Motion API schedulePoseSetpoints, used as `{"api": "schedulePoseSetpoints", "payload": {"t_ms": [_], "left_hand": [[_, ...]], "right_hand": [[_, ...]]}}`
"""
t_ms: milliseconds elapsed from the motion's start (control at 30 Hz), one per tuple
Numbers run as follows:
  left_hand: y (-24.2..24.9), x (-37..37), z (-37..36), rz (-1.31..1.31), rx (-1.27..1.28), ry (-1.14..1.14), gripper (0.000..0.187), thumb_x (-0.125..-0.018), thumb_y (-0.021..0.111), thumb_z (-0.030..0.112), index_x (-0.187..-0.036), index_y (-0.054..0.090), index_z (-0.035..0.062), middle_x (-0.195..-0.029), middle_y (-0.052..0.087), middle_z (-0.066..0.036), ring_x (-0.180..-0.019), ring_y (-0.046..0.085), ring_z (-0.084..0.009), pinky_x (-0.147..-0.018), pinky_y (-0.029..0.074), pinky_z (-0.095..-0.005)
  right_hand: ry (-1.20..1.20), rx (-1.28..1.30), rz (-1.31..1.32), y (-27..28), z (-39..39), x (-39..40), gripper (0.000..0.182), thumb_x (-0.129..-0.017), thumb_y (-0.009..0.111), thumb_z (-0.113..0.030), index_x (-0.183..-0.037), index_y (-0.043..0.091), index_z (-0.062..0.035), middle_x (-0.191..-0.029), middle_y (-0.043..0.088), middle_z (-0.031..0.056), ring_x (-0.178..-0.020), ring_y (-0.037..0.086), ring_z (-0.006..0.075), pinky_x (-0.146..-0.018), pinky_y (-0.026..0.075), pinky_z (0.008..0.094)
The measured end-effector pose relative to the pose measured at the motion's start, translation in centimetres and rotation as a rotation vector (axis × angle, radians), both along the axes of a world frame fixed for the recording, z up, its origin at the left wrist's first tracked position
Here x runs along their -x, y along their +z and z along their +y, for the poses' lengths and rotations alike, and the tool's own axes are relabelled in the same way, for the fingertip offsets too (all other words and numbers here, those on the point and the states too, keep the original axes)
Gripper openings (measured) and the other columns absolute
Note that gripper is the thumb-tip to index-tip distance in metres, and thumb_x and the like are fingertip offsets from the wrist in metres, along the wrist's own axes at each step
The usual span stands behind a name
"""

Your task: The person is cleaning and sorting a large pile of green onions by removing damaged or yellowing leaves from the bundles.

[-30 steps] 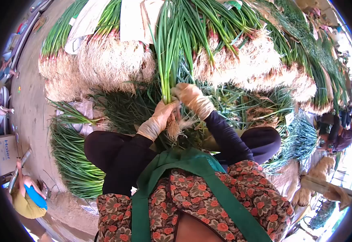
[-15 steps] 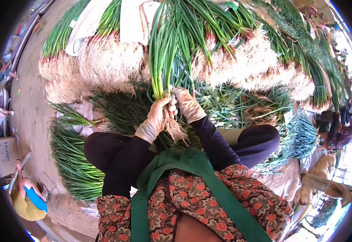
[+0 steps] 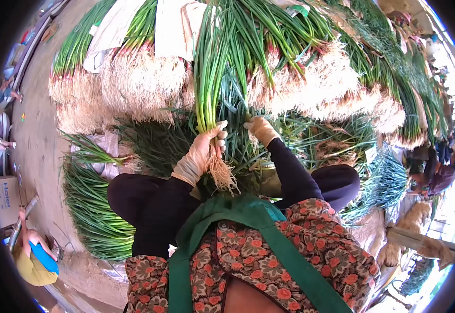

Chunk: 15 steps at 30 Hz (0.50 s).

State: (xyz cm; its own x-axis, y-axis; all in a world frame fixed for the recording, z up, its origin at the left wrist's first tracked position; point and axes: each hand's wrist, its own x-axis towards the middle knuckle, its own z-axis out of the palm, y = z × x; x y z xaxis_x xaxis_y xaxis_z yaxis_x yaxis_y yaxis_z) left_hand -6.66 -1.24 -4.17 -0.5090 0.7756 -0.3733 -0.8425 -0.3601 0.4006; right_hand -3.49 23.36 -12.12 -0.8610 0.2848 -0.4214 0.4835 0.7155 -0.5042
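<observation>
My gloved left hand [image 3: 206,148] is wrapped around a small bunch of green onions [image 3: 205,107], just above the roots. Their pale roots [image 3: 220,175] hang below the fist, and the long leaves reach away from me over the pile. To the right, my gloved right hand [image 3: 261,130] is closed, its fingertips pinching the lower end of a single green onion [image 3: 247,107]. That stalk partly merges with the loose leaves behind it. Loose greens [image 3: 295,133] lie under and around both hands.
Bundled green onions with thick root ends [image 3: 144,78] line the far side, partly under white cloths [image 3: 178,28]. Another green heap [image 3: 97,214] lies at my left knee. A cardboard box [image 3: 7,201] and a seated person [image 3: 37,250] are farther left; another person [image 3: 441,175] is at right.
My right hand has left the bunch and moved right to a separate stalk. My left hand keeps hold of the bunch, whose roots now hang more freely.
</observation>
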Motion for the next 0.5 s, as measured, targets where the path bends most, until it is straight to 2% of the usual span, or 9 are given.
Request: {"api": "schedulePoseSetpoints", "payload": {"t_ms": [100,133,167,233,300,333,400,467,500], "left_hand": [[2.9,-1.1,1.1,0.067,0.345,0.169,0.035,-0.086,0.059,0.022,-0.115,0.053,0.0024,-0.095,0.064,-0.007,-0.065,0.058,-0.0132,-0.063,0.050,-0.0265],[2.0,-0.9,0.6,0.174,0.365,0.102,0.032,-0.084,0.061,0.021,-0.111,0.055,0.0047,-0.116,0.059,-0.010,-0.099,0.060,-0.0182,-0.075,0.050,-0.0268],[1.5,-0.8,0.7,0.187,0.417,0.070,0.030,-0.083,0.063,0.021,-0.107,0.056,0.0049,-0.110,0.061,-0.008,-0.091,0.062,-0.0180,-0.072,0.050,-0.0259],[1.3,-0.8,0.5,0.166,0.466,0.049,0.020,-0.082,0.063,0.017,-0.098,0.059,0.0053,-0.084,0.065,-0.010,-0.061,0.058,-0.0141,-0.060,0.050,-0.0269],[0.4,-1.0,0.9,0.126,0.478,0.081,0.017,-0.083,0.062,0.015,-0.096,0.059,0.0060,-0.079,0.064,-0.008,-0.060,0.058,-0.0145,-0.058,0.050,-0.0278],[0.2,-1.1,1.0,0.105,0.485,0.098,0.015,-0.083,0.062,0.015,-0.094,0.058,0.0064,-0.077,0.063,-0.008,-0.059,0.058,-0.0147,-0.057,0.050,-0.0283],[1.2,-1.5,1.4,0.076,0.493,0.162,0.014,-0.083,0.062,0.013,-0.094,0.058,0.0066,-0.076,0.063,-0.007,-0.061,0.059,-0.0158,-0.057,0.050,-0.0285],[1.5,-1.9,1.4,0.051,0.499,0.155,0.014,-0.082,0.063,0.011,-0.094,0.057,0.0064,-0.077,0.063,-0.006,-0.064,0.062,-0.0183,-0.057,0.050,-0.0295],[1.5,-2.2,1.4,0.063,0.514,0.145,0.016,-0.082,0.063,0.012,-0.095,0.057,0.0063,-0.079,0.063,-0.007,-0.066,0.062,-0.0186,-0.059,0.051,-0.0300]], "right_hand": [[-0.054,-0.073,0.208,4.2,-2.4,-1.0,0.032,-0.081,0.060,-0.034,-0.092,0.062,-0.0036,-0.075,0.063,0.0191,-0.075,0.061,0.0332,-0.072,0.047,0.0403],[-0.019,-0.146,0.272,6.6,-3.7,-1.6,0.032,-0.081,0.059,-0.034,-0.094,0.062,-0.0048,-0.077,0.063,0.0178,-0.076,0.062,0.0314,-0.070,0.048,0.0396],[0.003,-0.063,0.232,8.3,-4.9,-2.2,0.032,-0.082,0.058,-0.034,-0.096,0.061,-0.0056,-0.080,0.064,0.0170,-0.077,0.063,0.0306,-0.069,0.048,0.0394],[0.250,-0.096,0.318,11.3,-7.9,-4.1,0.031,-0.084,0.057,-0.032,-0.099,0.061,-0.0056,-0.083,0.063,0.0173,-0.077,0.063,0.0288,-0.068,0.048,0.0374],[0.318,0.174,0.259,12.3,-9.5,-6.1,0.030,-0.085,0.056,-0.030,-0.102,0.060,-0.0055,-0.086,0.063,0.0174,-0.077,0.063,0.0259,-0.070,0.049,0.0344],[0.340,0.277,0.157,11.6,-9.2,-6.0,0.036,-0.087,0.054,-0.036,-0.103,0.060,-0.0042,-0.091,0.065,0.0148,-0.082,0.064,0.0237,-0.074,0.049,0.0344],[0.154,0.709,0.122,7.2,-6.7,-5.0,0.043,-0.089,0.051,-0.042,-0.104,0.060,-0.0037,-0.092,0.064,0.0119,-0.084,0.063,0.0232,-0.077,0.049,0.0351],[-0.165,1.055,-0.040,9.1,-6.5,-4.4,0.052,-0.088,0.047,-0.053,-0.103,0.059,-0.0051,-0.090,0.062,0.0071,-0.086,0.060,0.0212,-0.079,0.048,0.0345],[-0.242,1.226,-0.065,8.8,-7.5,-4.0,0.047,-0.088,0.048,-0.053,-0.098,0.059,-0.0078,-0.079,0.059,0.0026,-0.073,0.057,0.0151,-0.071,0.047,0.0277]]}}
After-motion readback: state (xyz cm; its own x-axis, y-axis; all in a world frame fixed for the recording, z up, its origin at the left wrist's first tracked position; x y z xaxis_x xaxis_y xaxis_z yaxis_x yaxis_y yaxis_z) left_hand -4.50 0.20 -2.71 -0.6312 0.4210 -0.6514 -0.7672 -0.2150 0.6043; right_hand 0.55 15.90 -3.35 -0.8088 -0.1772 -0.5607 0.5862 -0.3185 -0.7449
